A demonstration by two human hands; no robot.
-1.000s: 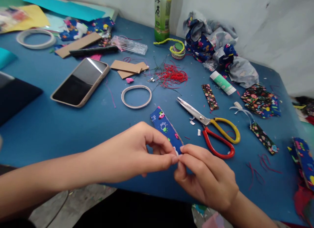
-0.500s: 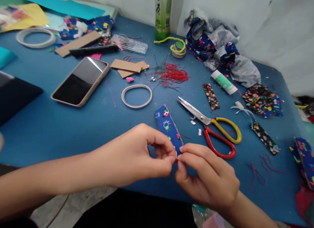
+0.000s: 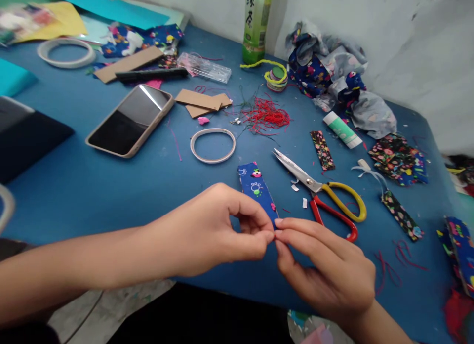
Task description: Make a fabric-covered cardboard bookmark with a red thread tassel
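My left hand is closed in a pinch, thumb against curled fingers. Fingertip to fingertip with it, my right hand pinches at the same spot. A tiny bit of red thread shows between the fingertips, mostly hidden. Just beyond lies a bookmark-like strip covered in blue patterned fabric, its near end behind my fingers. Open-bladed scissors with one red and one yellow handle rest right of the strip, close to my right hand.
Around the hands lie a tape roll, phone, red thread pile, glue stick, cardboard strips and a floral strip. Crumpled fabric and a green bottle stand by the wall.
Both hands have shifted slightly right in view, still pinching together. The red bit at the fingertips shows less. The whole scene has moved a little rightward with the camera.
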